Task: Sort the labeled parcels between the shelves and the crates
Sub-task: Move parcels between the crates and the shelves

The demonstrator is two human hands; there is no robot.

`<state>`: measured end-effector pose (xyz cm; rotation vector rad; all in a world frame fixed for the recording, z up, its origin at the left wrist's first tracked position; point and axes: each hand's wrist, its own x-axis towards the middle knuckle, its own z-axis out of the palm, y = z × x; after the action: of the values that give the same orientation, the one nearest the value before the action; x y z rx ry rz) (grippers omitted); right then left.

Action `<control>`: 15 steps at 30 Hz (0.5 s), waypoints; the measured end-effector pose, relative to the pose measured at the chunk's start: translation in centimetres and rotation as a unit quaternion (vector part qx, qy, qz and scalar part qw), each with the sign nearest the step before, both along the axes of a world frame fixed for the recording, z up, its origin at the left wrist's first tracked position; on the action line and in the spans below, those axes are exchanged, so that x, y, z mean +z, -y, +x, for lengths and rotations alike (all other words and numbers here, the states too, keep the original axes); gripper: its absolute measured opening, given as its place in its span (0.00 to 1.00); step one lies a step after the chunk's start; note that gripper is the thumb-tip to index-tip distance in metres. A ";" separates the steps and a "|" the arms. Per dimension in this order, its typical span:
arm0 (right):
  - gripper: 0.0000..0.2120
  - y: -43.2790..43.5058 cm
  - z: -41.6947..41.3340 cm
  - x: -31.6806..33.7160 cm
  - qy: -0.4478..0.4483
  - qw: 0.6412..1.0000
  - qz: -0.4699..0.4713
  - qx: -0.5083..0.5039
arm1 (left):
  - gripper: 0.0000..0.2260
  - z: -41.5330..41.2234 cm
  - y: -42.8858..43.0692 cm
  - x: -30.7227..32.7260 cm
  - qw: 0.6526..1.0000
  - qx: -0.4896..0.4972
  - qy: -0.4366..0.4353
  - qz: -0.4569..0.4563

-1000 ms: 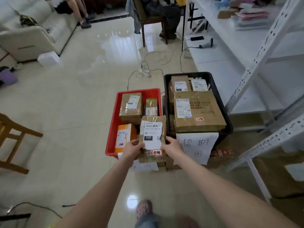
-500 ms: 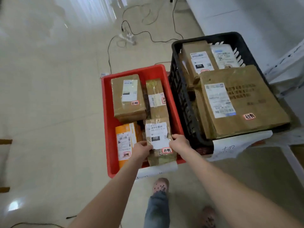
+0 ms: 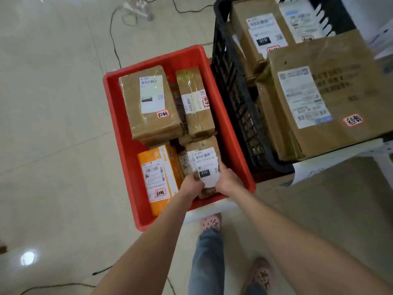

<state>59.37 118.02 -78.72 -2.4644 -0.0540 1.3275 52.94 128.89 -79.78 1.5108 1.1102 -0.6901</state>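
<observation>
Since half a second ago the small parcel has come lower and the person has leaned further over, so the red crate is now seen almost from straight above. The parcel now sits in the near right corner of this crate, with its white label facing up, so the "010" can be read. Both hands hold it at its near end: the left hand grips the left edge and the right hand the right edge. The thumbs press on top and pinch the parcel; the other fingers go under it and I cannot tell how they lie. This corner seems chosen because it is the only free place: the large brown parcel fills the far left corner, the narrow taped parcel lies along the far right side, and the orange parcel takes the near left corner. I think the step is the setting down, nearly done but not released. The black crate, just beside on the right, is already heaped, with a flat carton lying on top.
</observation>
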 end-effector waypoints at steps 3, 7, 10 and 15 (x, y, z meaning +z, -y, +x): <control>0.30 0.6 -0.2 1.0 0.015 1.000 0.019 -0.013 | 0.20 0.1 0.2 0.7 0.997 -0.060 -0.004 0.045; 0.31 1.9 -0.4 3.3 0.058 0.998 0.018 -0.008 | 0.24 0.8 0.3 3.2 0.936 -0.288 0.006 0.204; 0.31 3.6 -0.9 5.2 0.093 0.995 0.017 0.008 | 0.31 1.4 0.9 5.1 0.873 -0.413 0.002 0.259; 0.29 8.0 -2.8 8.5 0.117 0.993 0.028 -0.004 | 0.29 2.2 3.8 9.3 0.803 -0.510 0.021 0.307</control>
<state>56.61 110.04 -70.23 -2.5571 -0.1357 1.0146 55.10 125.11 -70.44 2.7220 0.3796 -1.0418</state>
